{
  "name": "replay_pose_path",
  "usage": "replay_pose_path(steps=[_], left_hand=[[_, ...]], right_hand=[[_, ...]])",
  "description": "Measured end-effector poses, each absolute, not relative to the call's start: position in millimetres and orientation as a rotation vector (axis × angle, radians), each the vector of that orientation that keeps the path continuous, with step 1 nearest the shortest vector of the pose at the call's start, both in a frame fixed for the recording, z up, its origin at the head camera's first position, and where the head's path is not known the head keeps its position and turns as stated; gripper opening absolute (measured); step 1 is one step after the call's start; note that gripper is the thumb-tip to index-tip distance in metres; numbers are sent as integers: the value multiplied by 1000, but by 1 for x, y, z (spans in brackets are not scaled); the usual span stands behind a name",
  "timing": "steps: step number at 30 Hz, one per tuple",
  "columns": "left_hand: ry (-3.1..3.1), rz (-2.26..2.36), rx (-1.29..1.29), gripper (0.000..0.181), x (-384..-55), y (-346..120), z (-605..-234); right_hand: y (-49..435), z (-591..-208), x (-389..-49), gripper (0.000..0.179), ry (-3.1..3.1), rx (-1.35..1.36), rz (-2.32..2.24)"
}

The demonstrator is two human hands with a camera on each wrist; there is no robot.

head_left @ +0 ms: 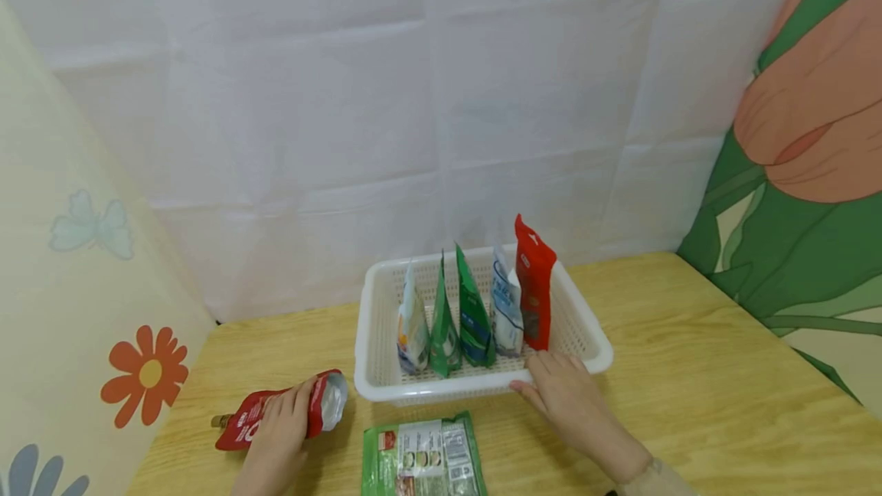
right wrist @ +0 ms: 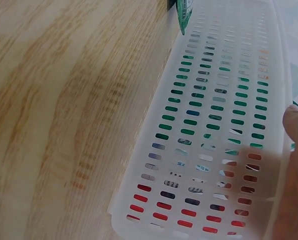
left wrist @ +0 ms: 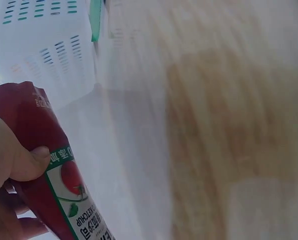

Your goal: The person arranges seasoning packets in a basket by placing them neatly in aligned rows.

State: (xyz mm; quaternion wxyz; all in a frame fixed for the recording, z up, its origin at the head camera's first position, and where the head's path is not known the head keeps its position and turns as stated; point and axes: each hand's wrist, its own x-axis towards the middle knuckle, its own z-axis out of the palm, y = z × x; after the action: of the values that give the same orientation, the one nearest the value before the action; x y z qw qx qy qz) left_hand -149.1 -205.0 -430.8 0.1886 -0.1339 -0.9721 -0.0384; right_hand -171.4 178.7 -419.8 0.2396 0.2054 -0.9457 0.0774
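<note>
My left hand (head_left: 281, 429) grips a red ketchup pouch (left wrist: 36, 120) by its middle, left of the basket. The pouch lies tilted, its cap end pointing left and its silvery end facing right; in the left wrist view the thumb presses its printed front. My right hand (head_left: 573, 404) holds the front rim of a white plastic basket (head_left: 475, 386), near the right corner. Several packets stand upright in a row inside, among them a red packet (head_left: 536, 289), a blue-and-white packet (head_left: 507, 308) and a green packet (head_left: 472, 320).
A flat green packet (head_left: 423, 459) with a printed label lies on the wooden table (head_left: 661, 343), in front of the basket. Behind the basket hangs a white cloth (head_left: 331, 98). Painted walls stand at both sides.
</note>
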Motion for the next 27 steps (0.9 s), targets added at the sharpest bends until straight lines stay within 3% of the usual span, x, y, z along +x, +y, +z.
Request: replay_pose_path(steps=[8, 18, 27], left_hand=[[-2644, -89, -346, 80, -141, -200, -413], [-2456, -90, -379, 90, -127, -189, -387], [-2293, -73, -520, 101, -120, -168, -373]], right_hand=[[180, -418, -171, 30, -2562, 571, 250], [178, -417, -171, 30, -2551, 566, 318], [175, -411, -168, 27, -2603, 540, 590]])
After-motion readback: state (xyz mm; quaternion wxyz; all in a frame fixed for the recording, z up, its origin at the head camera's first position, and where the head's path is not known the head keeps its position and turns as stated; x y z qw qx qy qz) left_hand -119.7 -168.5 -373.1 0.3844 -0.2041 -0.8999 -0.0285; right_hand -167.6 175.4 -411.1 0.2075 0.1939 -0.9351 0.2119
